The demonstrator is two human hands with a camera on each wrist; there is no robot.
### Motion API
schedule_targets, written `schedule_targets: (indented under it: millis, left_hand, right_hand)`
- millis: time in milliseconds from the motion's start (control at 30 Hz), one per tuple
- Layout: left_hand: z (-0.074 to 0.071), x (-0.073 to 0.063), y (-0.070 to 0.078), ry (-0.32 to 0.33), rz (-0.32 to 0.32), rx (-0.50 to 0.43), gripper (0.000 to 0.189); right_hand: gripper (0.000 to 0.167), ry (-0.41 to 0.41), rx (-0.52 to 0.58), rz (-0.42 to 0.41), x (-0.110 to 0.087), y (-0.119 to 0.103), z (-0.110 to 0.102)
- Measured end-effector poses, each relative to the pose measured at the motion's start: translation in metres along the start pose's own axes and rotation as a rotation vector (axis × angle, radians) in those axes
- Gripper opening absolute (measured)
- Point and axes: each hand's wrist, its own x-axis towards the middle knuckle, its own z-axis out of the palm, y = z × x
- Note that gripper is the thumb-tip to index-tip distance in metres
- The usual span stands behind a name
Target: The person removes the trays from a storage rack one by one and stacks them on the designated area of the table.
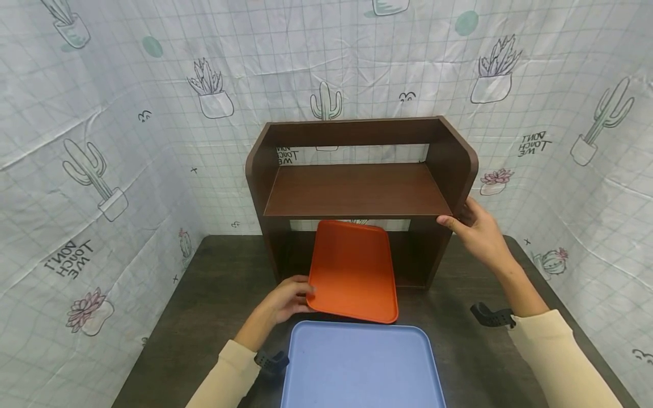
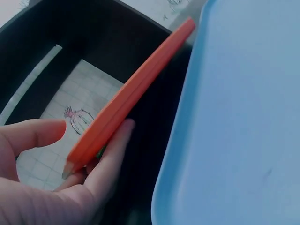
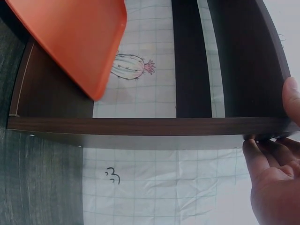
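An orange tray [image 1: 354, 272] leans at a slant, its far end in the lower opening of a dark brown two-level shelf [image 1: 357, 190]. At the tray's near left edge is my left hand [image 1: 289, 296], holding it between thumb and fingers. In the left wrist view the tray's edge [image 2: 129, 101] runs between them; a gap shows beside the raised thumb [image 2: 47, 132], and the fingers lie against the other side. My right hand [image 1: 482, 232] grips the shelf's right side panel. The right wrist view has its thumb [image 3: 291, 96] on one side of the panel and fingertips on the other.
Nearer to me, a blue tray [image 1: 362, 368] lies flat on the dark tabletop [image 1: 214, 300], just in front of the orange one. Printed white cloth [image 1: 153, 113] hangs behind the shelf and along both sides.
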Motion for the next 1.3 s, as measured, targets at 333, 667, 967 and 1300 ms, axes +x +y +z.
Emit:
schedule_targets:
  millis: [333,667,967,1300]
  left_hand:
    - [0.012,-0.014,0.006,-0.026,0.083,-0.26,0.076]
    - [0.024,-0.024,0.005,-0.056,0.151,-0.434,0.043]
    - [0.038,-0.033,0.002,-0.105,0.119,-0.731,0.055]
    - [0.06,-0.034,0.002,-0.036,0.247,-0.705,0.063]
  right_hand:
    - [0.076,-0.003,-0.005,0.014,0.0,0.0,-0.001]
    - [0.075,-0.013,-0.008,0.016,-0.001,0.001,-0.002]
    - [0.076,-0.012,-0.012,0.011,-0.001,0.004,-0.001]
    - [0.075,-0.004,-0.003,0.004,-0.002,0.006,0.0]
